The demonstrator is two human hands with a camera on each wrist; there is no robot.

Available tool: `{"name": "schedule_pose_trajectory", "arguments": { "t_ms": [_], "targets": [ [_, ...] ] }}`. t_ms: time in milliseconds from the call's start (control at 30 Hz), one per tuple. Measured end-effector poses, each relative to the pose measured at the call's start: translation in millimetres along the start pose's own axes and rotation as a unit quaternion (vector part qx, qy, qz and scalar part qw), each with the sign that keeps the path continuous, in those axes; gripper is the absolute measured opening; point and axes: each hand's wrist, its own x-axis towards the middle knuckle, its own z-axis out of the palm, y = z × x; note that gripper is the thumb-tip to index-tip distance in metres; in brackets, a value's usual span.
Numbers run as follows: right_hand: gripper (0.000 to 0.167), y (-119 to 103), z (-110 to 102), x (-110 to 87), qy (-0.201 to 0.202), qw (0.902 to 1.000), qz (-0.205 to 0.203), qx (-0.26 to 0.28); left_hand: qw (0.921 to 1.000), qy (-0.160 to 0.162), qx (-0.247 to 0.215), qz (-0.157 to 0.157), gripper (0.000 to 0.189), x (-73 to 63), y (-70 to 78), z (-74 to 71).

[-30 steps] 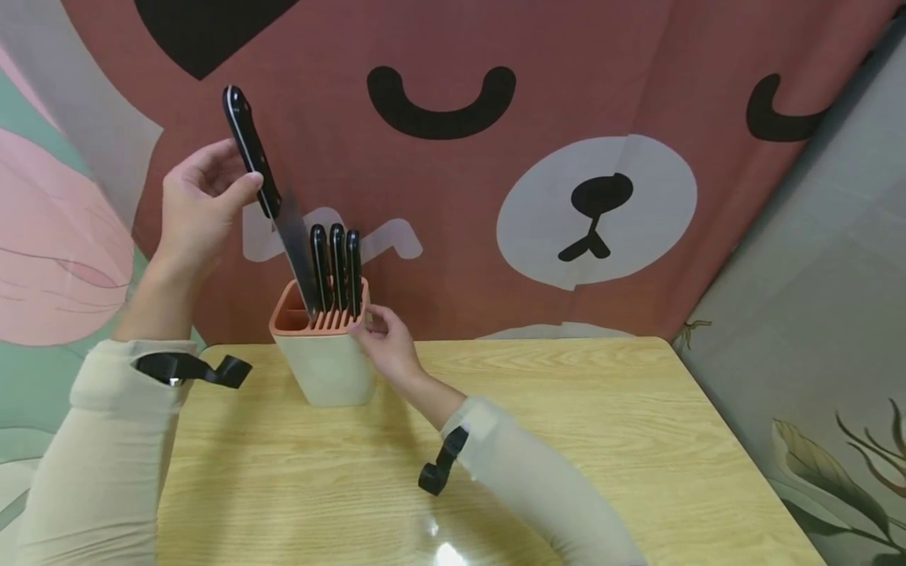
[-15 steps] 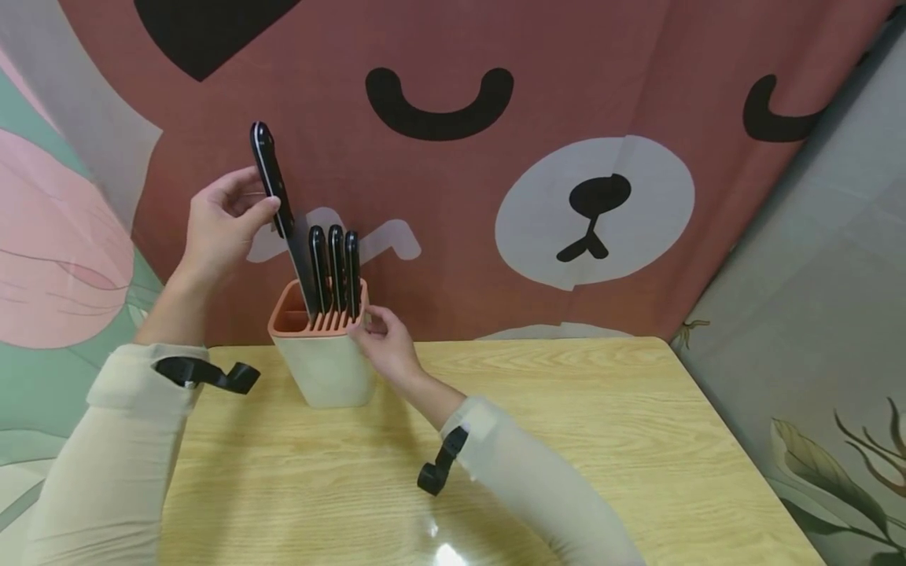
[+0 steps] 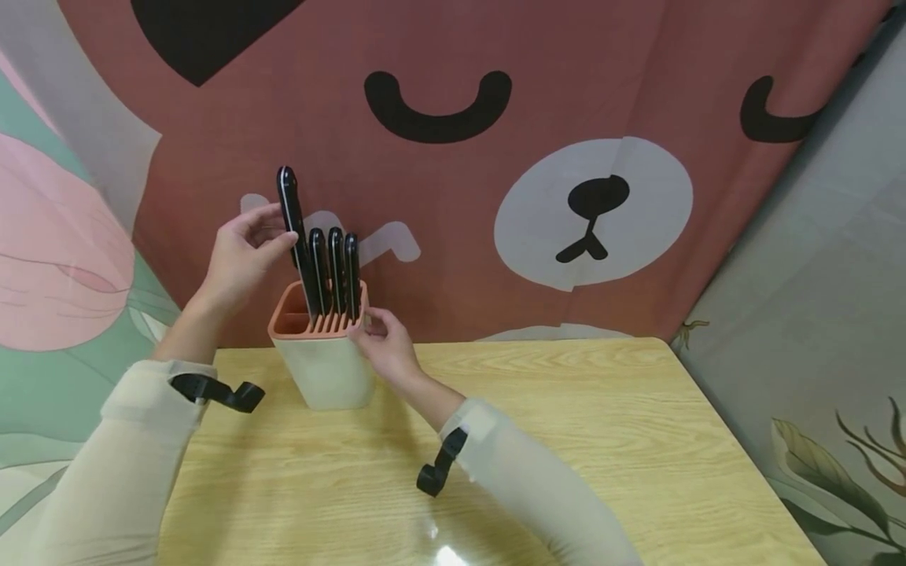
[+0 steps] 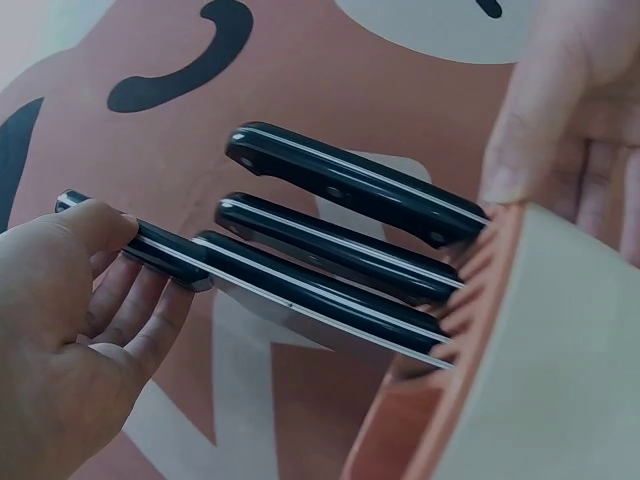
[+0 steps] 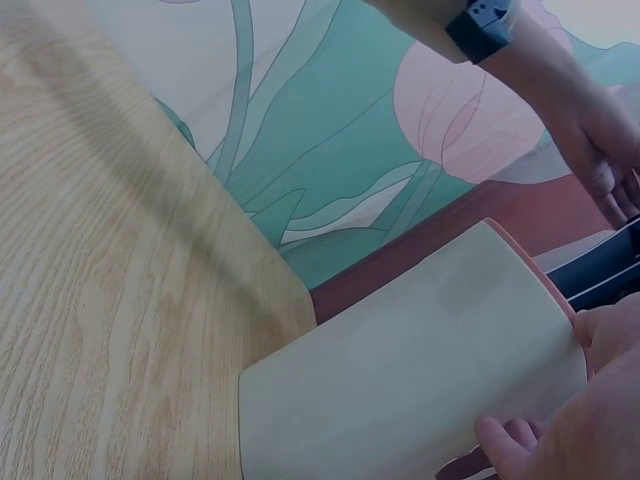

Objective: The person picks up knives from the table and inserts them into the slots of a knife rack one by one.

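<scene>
My left hand pinches the black riveted handle of a kitchen knife between thumb and fingers. Its blade runs down into the leftmost slot of a knife block, part of the metal still showing above the slots. The block is cream with an orange slotted top. Three other black-handled knives stand in the slots to the right. At the block's right side my right hand grips the rim, thumb on the top edge and fingers along the side wall.
The block stands near the back left of a light wood table. Close behind hangs a curtain with a bear print. Left of the slots, the block has a wider open compartment.
My left hand has moved down and to the right with the knife, which stands more upright and sits deeper in the slot. My right hand and the block have stayed put.
</scene>
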Motion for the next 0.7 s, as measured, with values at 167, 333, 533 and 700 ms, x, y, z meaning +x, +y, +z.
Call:
{"name": "schedule_pose_trajectory", "arguments": {
  "t_ms": [167,333,533,700],
  "targets": [
    [0.051,0,0,-0.4,-0.002,1.0,-0.002,0.004,0.9998,-0.012,0.004,-0.012,0.052,-4.9,-10.8,4.1],
    [0.05,1,1,-0.6,-0.002,1.0,-0.001,0.005,0.9997,-0.02,0.011,-0.011,0.053,-10.5,-20.2,7.8],
    [0.05,1,1,-0.3,-0.002,1.0,-0.002,0.005,0.9996,-0.026,-0.002,0.006,0.051,-15.2,-29.7,12.1],
    [0.05,2,1,0.0,-0.002,1.0,-0.003,0.005,0.9996,-0.027,-0.002,0.009,0.048,-16.5,-36.8,14.5]
  ]
}}
